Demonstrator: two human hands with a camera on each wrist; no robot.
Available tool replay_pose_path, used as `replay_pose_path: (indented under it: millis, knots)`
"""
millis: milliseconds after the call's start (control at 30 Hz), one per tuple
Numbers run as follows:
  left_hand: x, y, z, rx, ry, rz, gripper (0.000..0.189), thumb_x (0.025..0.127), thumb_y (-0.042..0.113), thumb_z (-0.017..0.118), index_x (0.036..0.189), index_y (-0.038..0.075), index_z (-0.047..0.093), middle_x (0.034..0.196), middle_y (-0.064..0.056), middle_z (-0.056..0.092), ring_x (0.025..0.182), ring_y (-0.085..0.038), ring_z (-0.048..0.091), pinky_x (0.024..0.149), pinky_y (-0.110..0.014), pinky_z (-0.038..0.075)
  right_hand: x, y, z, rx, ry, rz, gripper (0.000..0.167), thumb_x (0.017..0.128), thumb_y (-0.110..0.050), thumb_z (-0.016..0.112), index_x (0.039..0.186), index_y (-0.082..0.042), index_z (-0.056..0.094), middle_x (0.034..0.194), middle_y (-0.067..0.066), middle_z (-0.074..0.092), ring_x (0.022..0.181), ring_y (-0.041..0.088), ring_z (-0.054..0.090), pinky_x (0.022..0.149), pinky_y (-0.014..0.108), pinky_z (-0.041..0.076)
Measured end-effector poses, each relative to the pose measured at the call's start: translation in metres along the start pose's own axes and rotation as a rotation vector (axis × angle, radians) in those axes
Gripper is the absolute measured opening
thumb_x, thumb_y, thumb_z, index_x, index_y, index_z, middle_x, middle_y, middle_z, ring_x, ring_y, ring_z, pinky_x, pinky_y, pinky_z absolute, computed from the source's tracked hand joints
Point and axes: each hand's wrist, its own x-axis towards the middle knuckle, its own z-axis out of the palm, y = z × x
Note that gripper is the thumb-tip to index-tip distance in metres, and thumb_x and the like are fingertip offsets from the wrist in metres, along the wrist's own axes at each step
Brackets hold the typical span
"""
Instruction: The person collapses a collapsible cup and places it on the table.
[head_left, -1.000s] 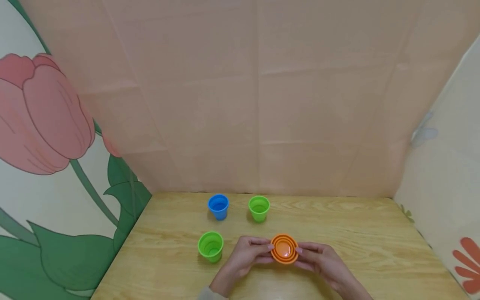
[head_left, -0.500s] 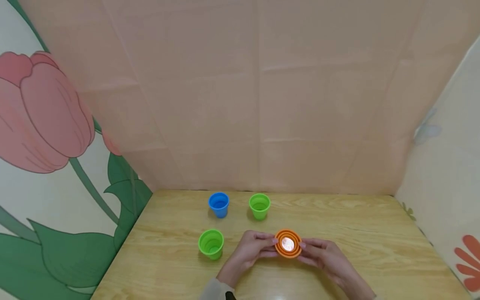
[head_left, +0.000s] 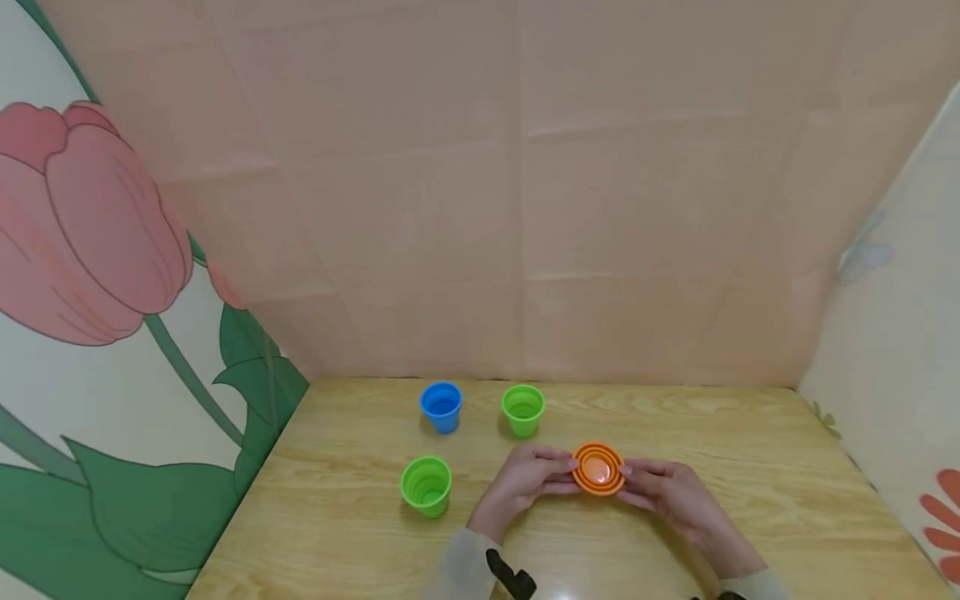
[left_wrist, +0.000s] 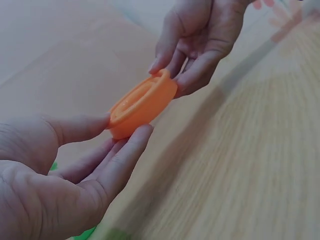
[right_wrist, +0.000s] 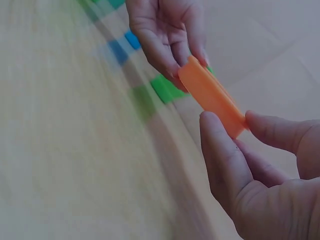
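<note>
Between the two hands is an orange collapsible cup (head_left: pixel 597 470), folded flat into concentric rings, its opening turned up toward the head camera. My left hand (head_left: pixel 525 479) pinches its left edge, thumb on the rim and fingers beneath. On the opposite edge my right hand (head_left: pixel 675 496) pinches it the same way. Both wrist views show the flattened orange cup (left_wrist: pixel 142 105) held above the tabletop, tilted. To the left of the hands stands an expanded green cup (head_left: pixel 426 487). Farther back are a blue cup (head_left: pixel 441 407) and another green cup (head_left: pixel 523 410), both upright.
The wooden table (head_left: pixel 750 442) ends at a beige cloth backdrop (head_left: pixel 517 208). A panel with a painted tulip (head_left: pixel 112 225) borders the left side, and a pale panel (head_left: pixel 907 350) borders the right.
Both hands have carried the folded orange cup a little to the right and away from the body. The grip looks the same, and the standing cups keep their places on the table.
</note>
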Motion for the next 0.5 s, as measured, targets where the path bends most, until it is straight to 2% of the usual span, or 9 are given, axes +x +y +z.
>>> replay_pose_path:
  millis: [267, 500]
  knots:
    - [0.035, 0.002, 0.014, 0.006, -0.014, 0.016, 0.022, 0.095, -0.003, 0.072, 0.116, -0.010, 0.074, 0.110, -0.024, 0.078, 0.097, -0.032, 0.079, 0.091, -0.044, 0.067, 0.017, -0.018, -0.027, -0.069, 0.076, 0.021, 0.044, 0.106, -0.009, 0.061, 0.139, 0.019, 0.053, 0.114, 0.005, 0.078, 0.106, 0.017, 0.077, 0.099, 0.035, 0.064]
    - [0.059, 0.004, 0.031, -0.017, 0.035, 0.008, 0.019, 0.093, -0.005, 0.074, 0.112, -0.009, 0.075, 0.107, -0.022, 0.078, 0.096, -0.033, 0.079, 0.090, -0.045, 0.068, 0.031, -0.027, -0.049, -0.151, 0.115, -0.001, 0.049, 0.106, -0.007, 0.061, 0.142, 0.024, 0.047, 0.113, 0.003, 0.078, 0.104, 0.013, 0.076, 0.097, 0.035, 0.065]
